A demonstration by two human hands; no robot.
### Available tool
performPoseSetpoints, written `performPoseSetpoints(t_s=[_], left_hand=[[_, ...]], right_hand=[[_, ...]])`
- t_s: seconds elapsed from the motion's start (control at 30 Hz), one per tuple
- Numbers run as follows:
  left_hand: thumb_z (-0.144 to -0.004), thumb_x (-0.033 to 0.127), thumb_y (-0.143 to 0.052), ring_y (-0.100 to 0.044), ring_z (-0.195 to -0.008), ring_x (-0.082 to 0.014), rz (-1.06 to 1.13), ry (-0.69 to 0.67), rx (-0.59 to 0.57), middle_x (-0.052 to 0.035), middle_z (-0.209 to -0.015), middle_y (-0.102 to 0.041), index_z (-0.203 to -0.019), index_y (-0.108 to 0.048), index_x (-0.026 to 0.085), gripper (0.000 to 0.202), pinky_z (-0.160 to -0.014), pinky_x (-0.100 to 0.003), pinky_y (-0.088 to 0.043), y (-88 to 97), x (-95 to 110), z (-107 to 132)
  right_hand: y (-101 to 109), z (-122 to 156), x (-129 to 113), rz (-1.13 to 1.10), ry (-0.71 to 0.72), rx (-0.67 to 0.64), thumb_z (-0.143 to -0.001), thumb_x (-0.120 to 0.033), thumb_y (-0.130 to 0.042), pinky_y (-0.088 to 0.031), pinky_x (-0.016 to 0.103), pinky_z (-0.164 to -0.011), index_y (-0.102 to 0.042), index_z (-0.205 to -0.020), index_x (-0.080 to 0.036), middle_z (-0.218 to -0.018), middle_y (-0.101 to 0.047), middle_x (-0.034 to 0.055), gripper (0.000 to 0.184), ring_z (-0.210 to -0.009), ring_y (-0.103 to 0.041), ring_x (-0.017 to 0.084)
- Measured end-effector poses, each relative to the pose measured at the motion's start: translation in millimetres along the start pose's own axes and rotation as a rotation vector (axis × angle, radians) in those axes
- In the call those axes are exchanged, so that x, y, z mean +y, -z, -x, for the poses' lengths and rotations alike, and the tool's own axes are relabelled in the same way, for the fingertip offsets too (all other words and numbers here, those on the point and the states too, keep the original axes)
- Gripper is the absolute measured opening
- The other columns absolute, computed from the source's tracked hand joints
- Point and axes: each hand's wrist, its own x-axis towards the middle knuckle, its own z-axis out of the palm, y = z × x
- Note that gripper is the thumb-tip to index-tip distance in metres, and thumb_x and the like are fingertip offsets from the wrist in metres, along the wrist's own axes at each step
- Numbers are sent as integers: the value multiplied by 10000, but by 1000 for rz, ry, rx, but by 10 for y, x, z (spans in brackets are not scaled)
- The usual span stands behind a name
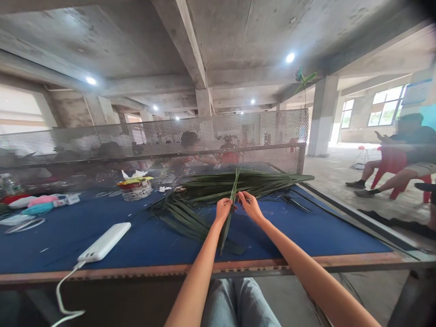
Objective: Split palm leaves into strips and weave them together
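Note:
My left hand (224,210) is closed around a narrow bundle of long green leaf strips (225,234), held upright over the table. The bundle's tips rise above my fingers and its lower end hangs toward the table's front edge. My right hand (251,206) is just to the right, its fingers pinched close to the strips. What lies between those fingers is too small to make out. Behind and to the left of my hands, a loose pile of long dark green leaves (252,180) spreads across the blue table (146,247).
A white power bank (105,243) with a cable lies at left front. Behind it stand a woven basket (136,190), colourful bundles (39,206) and a ring (25,225). A perforated metal screen (163,154) borders the back. A person (417,145) sits at right.

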Motion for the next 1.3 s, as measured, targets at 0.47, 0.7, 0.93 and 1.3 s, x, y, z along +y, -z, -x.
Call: performPoseSetpoints(t_s=[0.47,0.7,0.93,1.3], left_hand=[[-735,364,-632,-578,-424,-142,57,-33,37,-41,-522,-642,-623,-525,166,251,-491,-249,-451,-30,37,52],[-752,291,-602,-579,-417,-153,55,-38,81,-31,-511,-628,-632,-524,166,190,-500,-261,-452,-29,45,58],[-770,238,-561,-597,-438,-167,61,0,89,-22,-509,-626,-641,-512,178,150,-497,-266,-449,-27,51,61],[-784,195,-540,-616,-455,-185,79,59,100,-27,-497,-629,-626,-501,185,163,-521,-290,-480,-30,80,79]], right_hand=[[20,37,-47,-8,27,-40,-861,-606,-434,-414,235,-512,-645,-832,-165,-624,-574,18,490,-550,-504,137],[-4,55,-84,-46,-11,-66,-845,-621,-441,-422,249,-515,-636,-803,-165,-592,-579,19,497,-551,-527,150],[-7,68,-109,-69,-15,-82,-840,-622,-448,-404,248,-505,-625,-783,-165,-581,-572,20,494,-544,-518,148],[-13,76,-89,-125,-40,-105,-840,-613,-468,-375,242,-481,-628,-759,-162,-552,-549,6,486,-504,-478,129]])
